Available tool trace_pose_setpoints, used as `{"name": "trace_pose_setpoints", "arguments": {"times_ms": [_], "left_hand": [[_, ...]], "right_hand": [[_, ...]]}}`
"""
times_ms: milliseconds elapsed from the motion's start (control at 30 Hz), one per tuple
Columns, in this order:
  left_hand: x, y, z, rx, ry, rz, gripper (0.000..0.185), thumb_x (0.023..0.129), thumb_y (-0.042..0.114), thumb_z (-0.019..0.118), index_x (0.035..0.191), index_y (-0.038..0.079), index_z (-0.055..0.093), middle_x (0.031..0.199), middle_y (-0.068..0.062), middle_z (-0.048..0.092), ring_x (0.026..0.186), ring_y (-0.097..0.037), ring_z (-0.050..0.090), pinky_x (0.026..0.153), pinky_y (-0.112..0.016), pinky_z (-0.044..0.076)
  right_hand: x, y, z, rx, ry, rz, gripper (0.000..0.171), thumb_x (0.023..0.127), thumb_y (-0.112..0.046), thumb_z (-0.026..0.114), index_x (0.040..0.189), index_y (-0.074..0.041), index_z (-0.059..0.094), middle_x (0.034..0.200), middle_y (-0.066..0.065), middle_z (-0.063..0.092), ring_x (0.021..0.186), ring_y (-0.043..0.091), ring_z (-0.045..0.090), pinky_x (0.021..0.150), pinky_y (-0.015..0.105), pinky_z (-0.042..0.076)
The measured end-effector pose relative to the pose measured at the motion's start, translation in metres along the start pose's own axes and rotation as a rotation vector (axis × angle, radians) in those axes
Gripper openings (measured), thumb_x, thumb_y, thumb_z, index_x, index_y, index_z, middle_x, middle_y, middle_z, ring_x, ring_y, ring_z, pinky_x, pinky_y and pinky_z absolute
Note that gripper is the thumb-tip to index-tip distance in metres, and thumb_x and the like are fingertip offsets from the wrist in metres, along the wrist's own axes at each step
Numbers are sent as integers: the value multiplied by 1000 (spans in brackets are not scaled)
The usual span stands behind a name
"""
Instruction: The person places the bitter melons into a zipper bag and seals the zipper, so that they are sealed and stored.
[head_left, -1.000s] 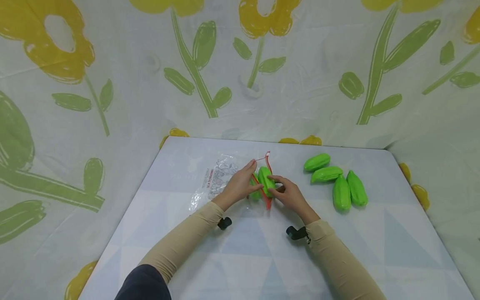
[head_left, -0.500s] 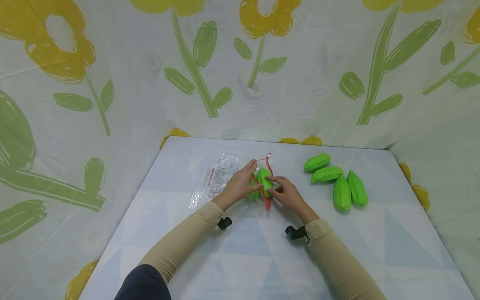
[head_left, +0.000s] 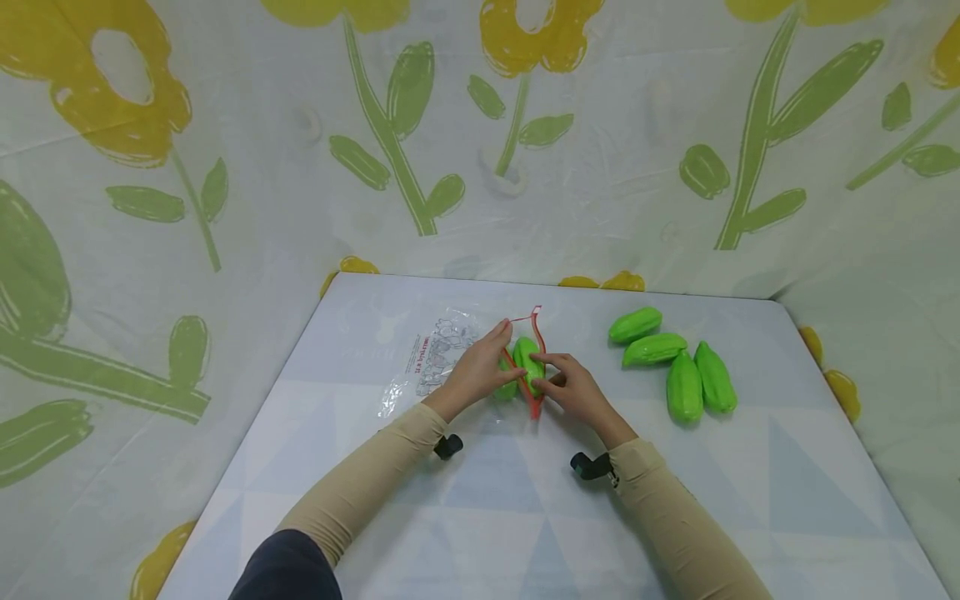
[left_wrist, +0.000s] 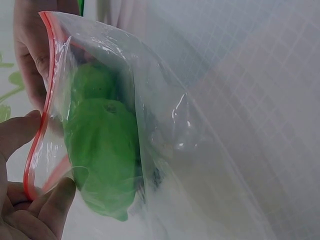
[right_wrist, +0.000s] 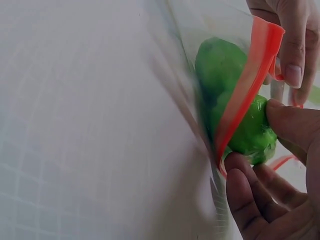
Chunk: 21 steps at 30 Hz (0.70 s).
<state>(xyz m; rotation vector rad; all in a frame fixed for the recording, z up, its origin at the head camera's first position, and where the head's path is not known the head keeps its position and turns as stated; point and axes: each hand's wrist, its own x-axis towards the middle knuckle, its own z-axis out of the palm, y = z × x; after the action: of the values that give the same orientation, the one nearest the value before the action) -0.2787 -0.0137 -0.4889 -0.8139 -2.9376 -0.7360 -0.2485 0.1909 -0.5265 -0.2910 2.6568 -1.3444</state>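
A clear bag (head_left: 401, 392) lies left of centre on the table (head_left: 322, 417), printed with a line drawing (head_left: 446, 343) and red lettering (head_left: 422, 357) too small to read with certainty. The left hand (head_left: 478, 365) reaches over it to the mouth; its thumb and fingers, spread well apart, grip the red rim (right_wrist: 245, 97) and hold it wide. One gourd (head_left: 506, 390) sits inside, near the mouth, partly hidden by that hand. Just right of it, a second gourd (head_left: 528, 358) is in the mouth itself, partly past the rim. The right hand (head_left: 573, 383) pinches this one, thumb and fingers parted just round it. Farther right, well apart from the bag, four loose gourds (head_left: 652, 350) lie close together.
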Motion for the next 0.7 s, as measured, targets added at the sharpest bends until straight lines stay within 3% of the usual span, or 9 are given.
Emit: {"name": "trace_pose_setpoints", "arguments": {"times_ms": [700], "left_hand": [[-1, 3, -1, -28, 1, 8, 85, 81, 42, 69, 144, 0, 29, 151, -12, 24, 136, -24, 29, 108, -35, 30]], "right_hand": [[-9, 8, -10, -14, 59, -30, 43, 88, -33, 63, 130, -31, 54, 128, 0, 50, 84, 16, 63, 63, 29, 53]]}}
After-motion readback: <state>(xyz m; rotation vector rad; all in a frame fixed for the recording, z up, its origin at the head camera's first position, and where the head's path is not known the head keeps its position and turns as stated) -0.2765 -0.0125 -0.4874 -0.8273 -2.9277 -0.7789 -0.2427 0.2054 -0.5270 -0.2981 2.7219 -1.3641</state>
